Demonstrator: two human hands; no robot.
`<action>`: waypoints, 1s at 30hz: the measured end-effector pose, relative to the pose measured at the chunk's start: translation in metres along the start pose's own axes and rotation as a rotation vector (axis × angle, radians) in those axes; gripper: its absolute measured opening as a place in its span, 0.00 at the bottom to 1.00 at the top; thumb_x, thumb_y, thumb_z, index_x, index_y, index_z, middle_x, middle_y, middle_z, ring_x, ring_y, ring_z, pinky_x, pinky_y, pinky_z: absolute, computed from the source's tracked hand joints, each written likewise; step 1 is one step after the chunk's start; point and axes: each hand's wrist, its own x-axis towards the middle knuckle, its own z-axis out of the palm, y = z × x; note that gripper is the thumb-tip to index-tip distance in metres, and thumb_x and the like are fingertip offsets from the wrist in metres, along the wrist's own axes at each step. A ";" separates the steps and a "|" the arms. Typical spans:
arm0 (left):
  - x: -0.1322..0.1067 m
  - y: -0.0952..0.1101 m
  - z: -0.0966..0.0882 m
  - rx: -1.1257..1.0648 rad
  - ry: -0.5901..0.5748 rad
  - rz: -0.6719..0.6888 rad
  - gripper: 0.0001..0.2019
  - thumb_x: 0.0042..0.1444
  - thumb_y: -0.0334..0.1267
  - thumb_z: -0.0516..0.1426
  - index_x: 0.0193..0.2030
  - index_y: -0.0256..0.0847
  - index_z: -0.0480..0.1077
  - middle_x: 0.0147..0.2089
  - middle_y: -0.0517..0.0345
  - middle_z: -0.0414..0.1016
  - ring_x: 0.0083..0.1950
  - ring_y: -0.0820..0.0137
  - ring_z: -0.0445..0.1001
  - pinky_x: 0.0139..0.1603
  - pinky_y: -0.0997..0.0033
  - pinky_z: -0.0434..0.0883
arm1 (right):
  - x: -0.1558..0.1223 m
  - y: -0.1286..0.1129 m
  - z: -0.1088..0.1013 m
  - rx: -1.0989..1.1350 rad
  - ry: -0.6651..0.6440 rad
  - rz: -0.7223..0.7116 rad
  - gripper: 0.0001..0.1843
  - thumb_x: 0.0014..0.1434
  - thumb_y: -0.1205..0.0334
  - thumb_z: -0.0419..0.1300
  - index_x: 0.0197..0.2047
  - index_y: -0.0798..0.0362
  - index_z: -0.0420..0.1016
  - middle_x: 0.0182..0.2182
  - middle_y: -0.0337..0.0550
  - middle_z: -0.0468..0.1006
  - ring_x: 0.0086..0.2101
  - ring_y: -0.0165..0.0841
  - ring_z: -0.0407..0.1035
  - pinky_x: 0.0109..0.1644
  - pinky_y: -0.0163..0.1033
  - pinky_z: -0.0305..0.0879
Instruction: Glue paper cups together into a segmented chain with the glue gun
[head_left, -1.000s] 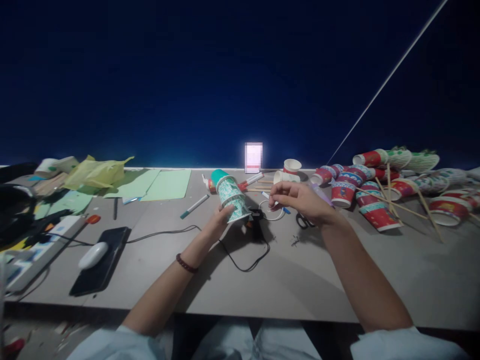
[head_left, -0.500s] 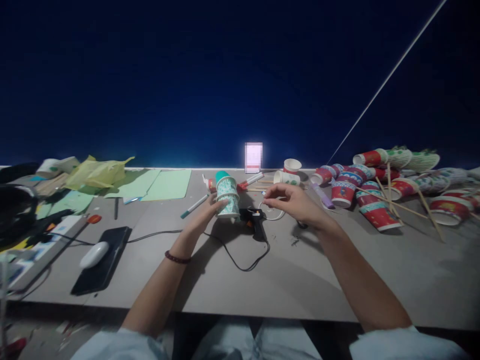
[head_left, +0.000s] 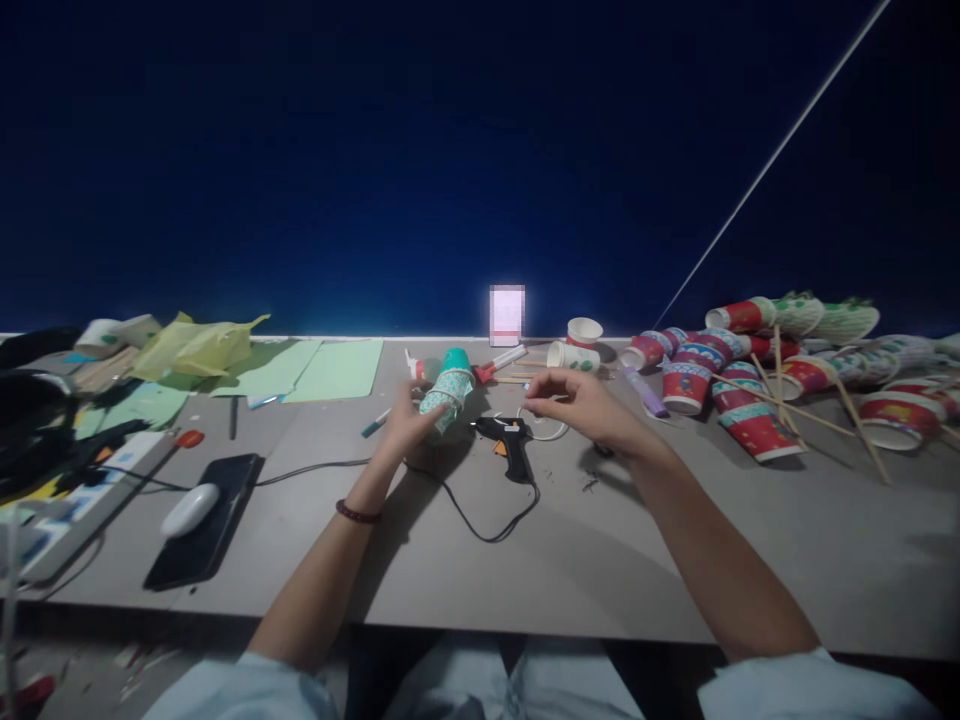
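Cups (head_left: 454, 382) gripped in left hand (head_left: 411, 418), long axis tilting away-right; right hand (head_left: 579, 402) curled, off to right, hold unclear.

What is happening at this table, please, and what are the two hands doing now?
A person's left-hand grip holds a tilted stack of teal and green-white patterned paper cups above the grey flat table. The right-hand grip is raised with fingertips close together; whether it holds something is too small to tell. Between them, a black plastic glue gun with an orange trigger lies on the table. Many red patterned paper cups and thin wooden sticks lie on the right.
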 end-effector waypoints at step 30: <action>-0.050 0.035 0.030 0.047 0.030 0.930 0.05 0.59 0.30 0.56 0.40 0.40 0.72 0.35 0.53 0.74 0.39 0.68 0.71 0.40 0.66 0.68 | 0.009 0.028 0.042 0.222 -0.123 0.095 0.11 0.52 0.56 0.65 0.37 0.52 0.82 0.33 0.43 0.81 0.34 0.32 0.72 0.42 0.39 0.67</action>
